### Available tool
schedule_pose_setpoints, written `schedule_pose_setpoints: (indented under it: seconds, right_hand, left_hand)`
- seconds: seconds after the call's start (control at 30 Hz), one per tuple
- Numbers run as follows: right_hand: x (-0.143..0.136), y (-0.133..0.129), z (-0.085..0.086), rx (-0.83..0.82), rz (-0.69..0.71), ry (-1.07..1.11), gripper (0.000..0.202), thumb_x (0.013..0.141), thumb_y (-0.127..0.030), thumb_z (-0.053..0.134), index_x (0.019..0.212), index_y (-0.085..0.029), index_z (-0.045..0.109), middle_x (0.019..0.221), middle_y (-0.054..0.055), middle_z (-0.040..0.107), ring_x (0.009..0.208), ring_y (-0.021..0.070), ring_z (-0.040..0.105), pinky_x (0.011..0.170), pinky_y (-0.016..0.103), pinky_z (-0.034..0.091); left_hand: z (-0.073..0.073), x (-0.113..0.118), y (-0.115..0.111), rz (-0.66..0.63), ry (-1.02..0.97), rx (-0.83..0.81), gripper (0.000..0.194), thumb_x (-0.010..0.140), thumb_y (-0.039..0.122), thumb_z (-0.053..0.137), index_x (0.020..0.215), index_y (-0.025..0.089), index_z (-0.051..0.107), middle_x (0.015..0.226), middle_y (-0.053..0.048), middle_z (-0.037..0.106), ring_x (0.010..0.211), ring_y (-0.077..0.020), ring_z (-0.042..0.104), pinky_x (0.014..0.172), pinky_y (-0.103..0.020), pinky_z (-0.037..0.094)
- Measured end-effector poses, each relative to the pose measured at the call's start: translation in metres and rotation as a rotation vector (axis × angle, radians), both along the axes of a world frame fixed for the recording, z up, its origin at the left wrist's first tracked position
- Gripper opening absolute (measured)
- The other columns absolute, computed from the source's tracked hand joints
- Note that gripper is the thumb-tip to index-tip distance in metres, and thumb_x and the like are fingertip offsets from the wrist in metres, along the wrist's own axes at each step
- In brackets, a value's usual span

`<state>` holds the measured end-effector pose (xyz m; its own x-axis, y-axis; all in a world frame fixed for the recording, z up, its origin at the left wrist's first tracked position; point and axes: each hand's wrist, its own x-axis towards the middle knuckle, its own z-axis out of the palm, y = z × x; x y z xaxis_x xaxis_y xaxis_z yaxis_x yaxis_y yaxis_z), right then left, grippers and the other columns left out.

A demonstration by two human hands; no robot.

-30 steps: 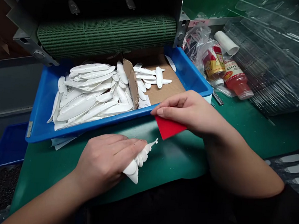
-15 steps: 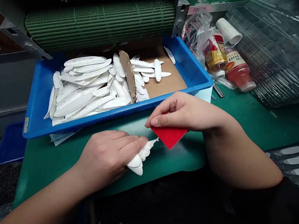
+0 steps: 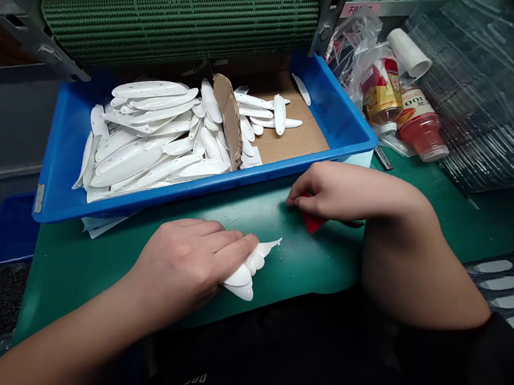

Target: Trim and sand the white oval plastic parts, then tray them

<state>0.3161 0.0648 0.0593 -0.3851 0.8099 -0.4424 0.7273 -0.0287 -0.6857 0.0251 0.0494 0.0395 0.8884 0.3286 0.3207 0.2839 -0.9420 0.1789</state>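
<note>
While the left hand (image 3: 194,256) is clamping a fan of white pieces (image 3: 248,272) near the counter's (image 3: 318,262) near edge in the head view, their slender tip is pointing towards the far right, at the red piece (image 3: 312,222). The right hand (image 3: 332,189) is pinching that piece just off the blue tray's (image 3: 195,183) near edge, and bare counter is separating the two. The left palm is hiding the pieces' other ends and their number; the right fingers are covering much of the red piece, so its outline is staying unclear.

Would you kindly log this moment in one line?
left hand: holding white pieces; right hand: holding red sheet; blue tray: white oblong pieces
</note>
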Motion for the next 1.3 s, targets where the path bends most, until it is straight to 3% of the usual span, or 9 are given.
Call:
schedule_pose_setpoints:
  seconds: [0.07, 0.2, 0.33, 0.4, 0.57, 0.77, 1.0, 1.13, 1.3]
  right_hand:
    - [0.008, 0.002, 0.0, -0.022, 0.007, -0.008, 0.019, 0.084, -0.019, 0.071, 0.093, -0.021, 0.087, 0.064, 0.0, 0.073, 0.043, 0.0115, 0.054, 0.042, 0.025, 0.034]
    - [0.006, -0.002, 0.008, 0.035, 0.11, 0.118, 0.02, 0.09, -0.029, 0.071, 0.101, -0.023, 0.087, 0.085, 0.001, 0.079, 0.068, 0.0152, 0.067, 0.056, 0.023, 0.046]
    - [-0.008, -0.008, 0.011, 0.055, 0.184, 0.253, 0.031, 0.096, -0.047, 0.07, 0.107, -0.021, 0.083, 0.087, 0.001, 0.076, 0.07, 0.013, 0.063, 0.058, 0.022, 0.043]
    - [-0.015, -0.01, 0.008, 0.088, 0.167, 0.307, 0.032, 0.096, -0.05, 0.07, 0.096, -0.019, 0.079, 0.078, -0.001, 0.071, 0.065, 0.011, 0.057, 0.056, 0.021, 0.038]
    - [-0.03, -0.011, -0.001, 0.045, 0.034, 0.45, 0.041, 0.093, -0.053, 0.074, 0.078, -0.016, 0.063, 0.068, -0.004, 0.054, 0.063, 0.0093, 0.044, 0.054, 0.02, 0.032]
    - [-0.035, -0.007, -0.006, -0.084, -0.005, 0.545, 0.043, 0.087, -0.054, 0.08, 0.081, -0.014, 0.063, 0.074, -0.002, 0.056, 0.068, 0.0096, 0.046, 0.059, 0.019, 0.036]
    - [-0.036, -0.009, -0.017, -0.163, -0.103, 0.613, 0.04, 0.088, -0.05, 0.083, 0.096, -0.015, 0.065, 0.085, 0.002, 0.067, 0.073, 0.0117, 0.056, 0.064, 0.021, 0.044]
    - [-0.038, -0.007, -0.019, -0.168, -0.089, 0.572, 0.039, 0.089, -0.05, 0.083, 0.094, -0.017, 0.063, 0.081, 0.001, 0.065, 0.072, 0.0117, 0.056, 0.063, 0.022, 0.042]
    - [-0.037, -0.013, 0.009, 0.045, -0.176, 0.343, 0.038, 0.093, -0.055, 0.077, 0.093, -0.018, 0.07, 0.089, 0.005, 0.071, 0.08, 0.0179, 0.062, 0.07, 0.028, 0.047]
  left_hand:
    - [0.0, 0.0, 0.0, 0.0, -0.02, -0.022, 0.024, 0.1, 0.012, 0.057, 0.118, 0.019, 0.071, 0.104, -0.002, 0.083, 0.082, -0.0194, 0.078, 0.07, -0.033, 0.054]
    - [0.001, 0.002, 0.002, 0.027, -0.086, -0.12, 0.019, 0.099, 0.017, 0.061, 0.114, 0.021, 0.072, 0.094, 0.0, 0.082, 0.079, -0.0172, 0.077, 0.067, -0.03, 0.052]
    - [0.002, 0.005, 0.006, 0.113, -0.144, -0.305, 0.017, 0.093, 0.015, 0.066, 0.107, 0.022, 0.073, 0.088, 0.002, 0.079, 0.074, -0.0148, 0.073, 0.067, -0.027, 0.051]
    - [0.003, 0.006, 0.007, 0.194, -0.153, -0.432, 0.018, 0.09, 0.015, 0.068, 0.106, 0.023, 0.074, 0.089, 0.003, 0.079, 0.071, -0.0131, 0.071, 0.066, -0.024, 0.051]
    - [0.008, 0.006, 0.01, 0.374, -0.135, -0.915, 0.014, 0.085, 0.031, 0.076, 0.092, 0.021, 0.069, 0.072, 0.003, 0.072, 0.058, -0.0144, 0.064, 0.052, -0.024, 0.05]
    - [-0.002, 0.008, 0.009, 0.296, -0.245, -1.623, 0.036, 0.079, 0.034, 0.087, 0.105, 0.02, 0.066, 0.095, -0.007, 0.082, 0.085, -0.024, 0.078, 0.072, -0.033, 0.062]
    - [-0.007, 0.015, 0.007, 0.287, -0.4, -1.802, 0.033, 0.067, 0.034, 0.095, 0.088, 0.012, 0.081, 0.084, -0.008, 0.08, 0.073, -0.016, 0.069, 0.068, -0.025, 0.055]
    - [-0.013, 0.017, 0.004, 0.244, -0.487, -1.896, 0.042, 0.063, 0.032, 0.097, 0.097, 0.013, 0.081, 0.089, -0.01, 0.081, 0.075, -0.017, 0.069, 0.072, -0.028, 0.056]
    - [-0.016, 0.017, 0.003, 0.272, -0.605, -1.877, 0.049, 0.061, 0.03, 0.096, 0.103, 0.012, 0.077, 0.086, -0.011, 0.081, 0.071, -0.0177, 0.069, 0.066, -0.028, 0.053]
